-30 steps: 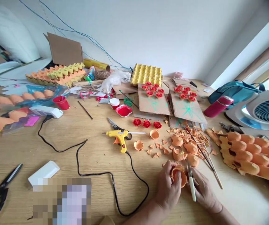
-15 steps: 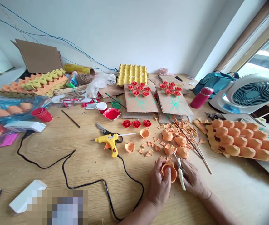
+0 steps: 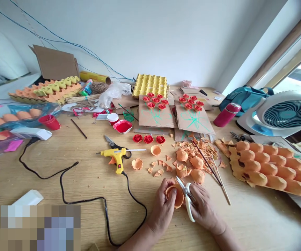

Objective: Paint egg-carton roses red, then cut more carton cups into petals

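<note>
My left hand is closed on an orange egg carton cup, its thumb over the near rim and the hollow facing up. In my right hand are small white-handled scissors, their blades apart and pointing up and left over the cup's rim. Beyond the hands lie several uncut orange cups and loose orange scraps. To the left, a trimmed petal-edged cup and a plain round cup rest on the table. Three red paper roses stand in a row behind them.
A yellow glue gun lies left of the hands, its black cord looping across the table. An orange egg tray sits at right, near a fan. Cardboard sheets bear red flowers. A red paint dish stands behind the gun.
The scissors have turned so their blades point further left over the cup, and they have opened wider. The view has shifted, so the hands appear slightly further left.
</note>
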